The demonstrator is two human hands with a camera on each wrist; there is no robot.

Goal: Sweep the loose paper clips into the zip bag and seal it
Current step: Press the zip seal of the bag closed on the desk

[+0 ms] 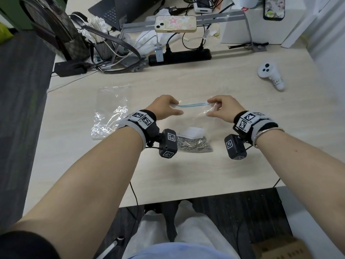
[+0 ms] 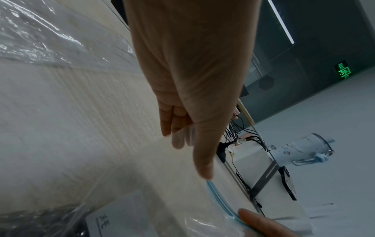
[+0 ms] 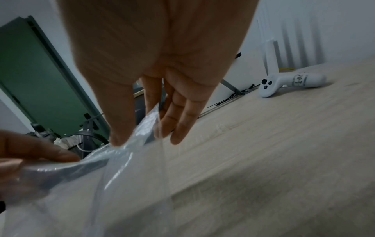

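Clear plastic zip bag (image 1: 194, 126), gripped at its blue strip by left hand (image 1: 164, 107) and right hand (image 1: 222, 109), held silver paper clips (image 1: 194, 143) (mid-frame); uneven pressing risked gaps, spilling them.

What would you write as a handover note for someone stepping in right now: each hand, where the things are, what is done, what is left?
Left hand: pinches the left end of the zip bag's blue zip strip.
Right hand: pinches the right end.
Zip bag: on the desk, paper clips heaped at its bottom beside a white label.
Done: clips appear bagged.
Left: press the strip shut; whether it is sealed cannot be told.
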